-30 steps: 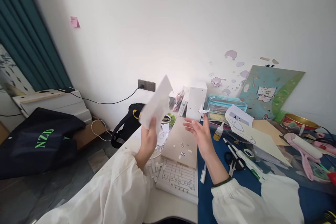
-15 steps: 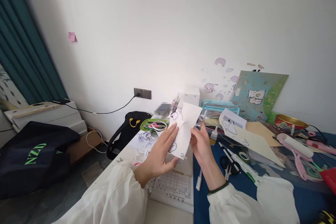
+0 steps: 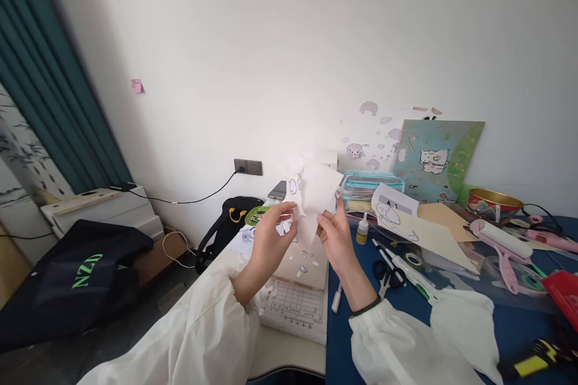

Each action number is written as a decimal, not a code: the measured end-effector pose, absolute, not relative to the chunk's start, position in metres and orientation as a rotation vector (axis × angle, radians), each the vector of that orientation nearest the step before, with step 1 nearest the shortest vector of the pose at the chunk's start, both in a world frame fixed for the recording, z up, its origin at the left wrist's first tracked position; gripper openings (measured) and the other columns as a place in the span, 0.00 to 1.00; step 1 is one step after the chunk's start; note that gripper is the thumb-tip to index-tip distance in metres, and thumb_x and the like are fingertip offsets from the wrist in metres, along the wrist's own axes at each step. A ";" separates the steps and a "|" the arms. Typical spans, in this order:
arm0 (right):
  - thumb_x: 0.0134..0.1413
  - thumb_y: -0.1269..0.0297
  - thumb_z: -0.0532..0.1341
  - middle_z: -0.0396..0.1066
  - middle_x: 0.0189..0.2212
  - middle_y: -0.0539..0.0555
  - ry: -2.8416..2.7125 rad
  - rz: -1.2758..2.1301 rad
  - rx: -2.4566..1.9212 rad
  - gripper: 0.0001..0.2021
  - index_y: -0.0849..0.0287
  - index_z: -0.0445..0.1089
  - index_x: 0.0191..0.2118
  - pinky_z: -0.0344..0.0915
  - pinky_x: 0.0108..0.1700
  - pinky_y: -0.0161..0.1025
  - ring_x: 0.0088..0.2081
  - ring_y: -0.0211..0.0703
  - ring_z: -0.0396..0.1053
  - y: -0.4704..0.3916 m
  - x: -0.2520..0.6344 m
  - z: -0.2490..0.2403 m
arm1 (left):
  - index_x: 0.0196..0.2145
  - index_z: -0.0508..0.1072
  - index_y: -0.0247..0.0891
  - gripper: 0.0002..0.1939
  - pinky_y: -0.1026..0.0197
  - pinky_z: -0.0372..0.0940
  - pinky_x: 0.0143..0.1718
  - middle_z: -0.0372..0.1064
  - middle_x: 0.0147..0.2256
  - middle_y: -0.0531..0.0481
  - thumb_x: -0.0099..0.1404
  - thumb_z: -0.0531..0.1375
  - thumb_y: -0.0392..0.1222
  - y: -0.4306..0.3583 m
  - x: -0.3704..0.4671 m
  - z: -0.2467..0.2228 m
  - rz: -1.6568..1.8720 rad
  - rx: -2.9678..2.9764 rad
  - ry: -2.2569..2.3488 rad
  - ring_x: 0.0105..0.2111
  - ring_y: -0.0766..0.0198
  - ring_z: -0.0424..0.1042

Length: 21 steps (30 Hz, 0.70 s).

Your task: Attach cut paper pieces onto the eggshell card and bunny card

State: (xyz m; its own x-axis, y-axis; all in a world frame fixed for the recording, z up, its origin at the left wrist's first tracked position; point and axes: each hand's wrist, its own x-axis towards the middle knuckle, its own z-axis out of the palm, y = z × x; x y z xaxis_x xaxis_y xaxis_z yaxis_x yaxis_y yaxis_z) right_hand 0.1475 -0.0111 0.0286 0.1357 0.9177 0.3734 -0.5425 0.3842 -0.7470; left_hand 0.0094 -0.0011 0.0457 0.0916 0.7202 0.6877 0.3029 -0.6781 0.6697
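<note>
A white sheet of paper [image 3: 321,189] with outlined drawings is held up in front of me. A jagged gap or fold runs down it, with a narrow drawn strip [image 3: 293,187] on the left side. My left hand [image 3: 266,240] pinches that strip's lower part between thumb and fingers. At the sheet's right edge, my right hand [image 3: 339,242] grips it, its index finger raised along the side. Below the sheet lies a pale card [image 3: 289,267] with small oval pieces on it. Under that is a printed form [image 3: 298,313].
On the blue cloth to the right lie black scissors [image 3: 388,277], a glue bottle [image 3: 362,230], a tape roll [image 3: 412,259], a pink lint roller [image 3: 501,246] and a drawn cutout [image 3: 397,222]. Paper scraps [image 3: 246,239] sit left. A black backpack [image 3: 221,225] stands beyond the table edge.
My left hand has gone from lying flat against the sheet to pinching its left strip. The sheet has turned, and its gap shows wider. The view has shifted slightly.
</note>
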 end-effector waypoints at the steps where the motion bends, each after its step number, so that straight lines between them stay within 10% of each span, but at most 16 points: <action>1: 0.50 0.61 0.62 0.76 0.42 0.53 -0.933 1.122 -0.505 0.46 0.48 0.31 0.68 0.67 0.31 0.36 0.29 0.40 0.72 -0.011 0.147 0.029 | 0.43 0.72 0.43 0.15 0.57 0.66 0.45 0.72 0.42 0.48 0.57 0.61 0.33 -0.001 0.009 0.048 1.614 2.005 1.022 0.40 0.60 0.72; 21: 0.40 0.68 0.59 0.76 0.34 0.47 -0.619 1.078 -0.483 0.43 0.49 0.41 0.64 0.65 0.26 0.33 0.29 0.38 0.72 0.023 0.156 0.020 | 0.22 0.67 0.39 0.15 0.61 0.66 0.34 0.73 0.27 0.48 0.45 0.72 0.37 0.032 0.082 0.141 1.187 1.799 0.735 0.29 0.61 0.73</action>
State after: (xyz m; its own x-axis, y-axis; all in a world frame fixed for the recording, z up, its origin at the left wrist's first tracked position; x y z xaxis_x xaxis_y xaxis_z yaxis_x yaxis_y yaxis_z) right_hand 0.1558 0.0229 0.0204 0.3356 0.9141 0.2274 -0.6568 0.4001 -0.6391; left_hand 0.0820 0.0316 0.1408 0.3801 0.8171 0.4334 0.0237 -0.4770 0.8786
